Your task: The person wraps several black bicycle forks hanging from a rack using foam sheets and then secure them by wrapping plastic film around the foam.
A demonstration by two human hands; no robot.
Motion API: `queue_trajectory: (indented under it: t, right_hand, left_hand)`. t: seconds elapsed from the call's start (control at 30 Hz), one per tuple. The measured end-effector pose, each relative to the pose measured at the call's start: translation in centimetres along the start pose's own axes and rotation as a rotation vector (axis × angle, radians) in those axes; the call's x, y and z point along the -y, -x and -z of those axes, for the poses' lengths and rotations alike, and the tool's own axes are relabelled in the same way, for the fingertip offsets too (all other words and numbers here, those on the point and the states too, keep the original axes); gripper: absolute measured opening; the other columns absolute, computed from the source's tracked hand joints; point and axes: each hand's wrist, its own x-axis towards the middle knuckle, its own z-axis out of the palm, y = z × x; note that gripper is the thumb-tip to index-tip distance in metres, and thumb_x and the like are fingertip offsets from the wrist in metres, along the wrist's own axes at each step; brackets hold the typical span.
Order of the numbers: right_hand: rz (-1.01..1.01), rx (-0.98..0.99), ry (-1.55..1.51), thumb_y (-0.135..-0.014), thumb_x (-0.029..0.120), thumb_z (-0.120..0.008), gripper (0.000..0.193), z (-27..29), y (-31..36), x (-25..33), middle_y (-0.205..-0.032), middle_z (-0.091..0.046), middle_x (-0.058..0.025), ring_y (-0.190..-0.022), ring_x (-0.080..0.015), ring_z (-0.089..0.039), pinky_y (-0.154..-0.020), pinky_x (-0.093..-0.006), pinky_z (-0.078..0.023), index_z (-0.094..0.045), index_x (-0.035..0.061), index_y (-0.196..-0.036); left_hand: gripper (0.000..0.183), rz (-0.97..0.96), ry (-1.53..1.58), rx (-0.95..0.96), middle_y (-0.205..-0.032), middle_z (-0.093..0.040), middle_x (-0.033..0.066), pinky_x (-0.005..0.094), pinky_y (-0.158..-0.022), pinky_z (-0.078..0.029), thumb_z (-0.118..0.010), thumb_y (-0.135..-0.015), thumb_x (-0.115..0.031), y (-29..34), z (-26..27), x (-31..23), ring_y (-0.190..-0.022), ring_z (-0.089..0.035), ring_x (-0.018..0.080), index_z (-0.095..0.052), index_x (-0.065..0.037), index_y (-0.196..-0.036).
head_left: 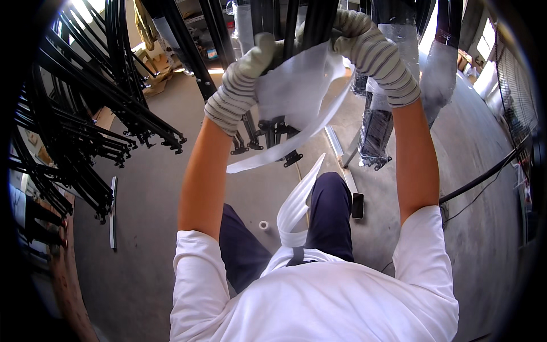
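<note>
Where the bundle of black bars runs roughly upright, the white sheet lies across its near side, one edge sagging toward the person. The left hand is close at the bundle's left, thumb raised, and the right hand equally close at its right, fingers curled; the fingertips are hidden, so I cannot tell whether either clamps the sheet.
</note>
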Motion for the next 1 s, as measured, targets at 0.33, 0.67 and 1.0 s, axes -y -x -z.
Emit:
queue_trajectory:
  t: [0.33,0.67,1.0]
  right_hand:
    - [0.239,-0.464,0.875,-0.071,0.0,-0.049,0.012,-3.7,0.2,-0.2,-0.068,-0.056,-0.0057,-0.059,-0.0115,-0.053,-0.054,-0.0221,-0.046,-0.056,0.0006,-0.082]
    - [0.056,-0.569,0.241,-0.068,0.007,-0.056,0.019,-4.4,-0.9,-2.9,-0.075,-0.056,-0.0041,-0.065,-0.0109,-0.052,-0.059,-0.0214,-0.044,-0.053,0.0016,-0.086]
    - [-0.287,-0.603,-0.739,-0.069,0.028,-0.062,0.028,-7.1,-1.2,0.4,-0.072,-0.055,-0.0016,-0.062,-0.0084,-0.05,-0.056,-0.0216,-0.042,-0.054,0.0046,-0.084]
  left_hand:
    - [0.031,-0.043,0.384,-0.138,-0.092,-0.057,0.0059,0.0243,-0.068,-0.046,-0.045,-0.081,-0.025,0.5,-0.9,0.6,-0.079,-0.054,0.0123,-0.053,0.0,-0.099]
    - [0.019,0.103,0.23,-0.314,-0.08,-0.057,0.001,0.0213,-0.061,-0.046,-0.045,-0.078,-0.013,0.5,0.5,0.7,-0.068,-0.055,0.0106,-0.055,-0.004,-0.091]
    - [0.02,0.025,0.247,-0.457,-0.078,-0.059,0.0061,0.0248,-0.062,-0.048,-0.042,-0.077,-0.012,0.0,4.0,1.6,-0.067,-0.056,0.0157,-0.058,-0.002,-0.084]
